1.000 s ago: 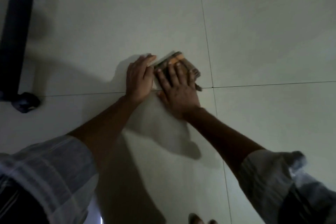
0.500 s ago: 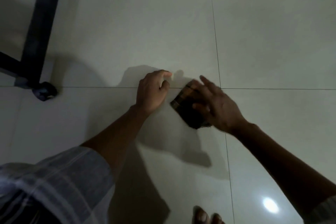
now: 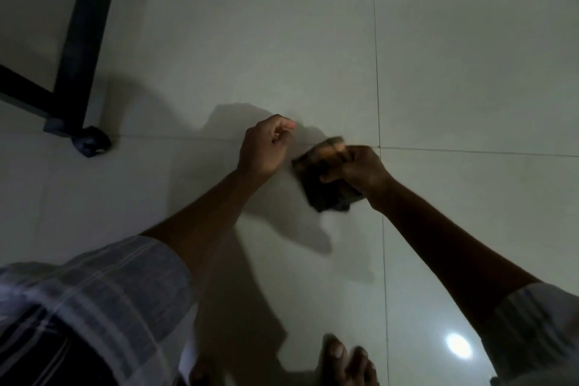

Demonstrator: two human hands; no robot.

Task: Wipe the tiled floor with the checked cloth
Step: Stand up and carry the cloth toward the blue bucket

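Two hands, right hand [image 3: 360, 171] gripping checked cloth [image 3: 322, 178] beside tile joint [image 3: 378, 88].

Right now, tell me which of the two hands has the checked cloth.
The right hand grips the folded checked cloth, near the tile joints' crossing. The left hand, beside it, is loosely curled and holds nothing.

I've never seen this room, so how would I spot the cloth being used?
Find where the pale floor tiles' thin seams cross, right of centre. Just left of that crossing, the right hand grips the checked cloth, a dark folded bundle. It is the only patterned thing there; the left hand beside it holds nothing.
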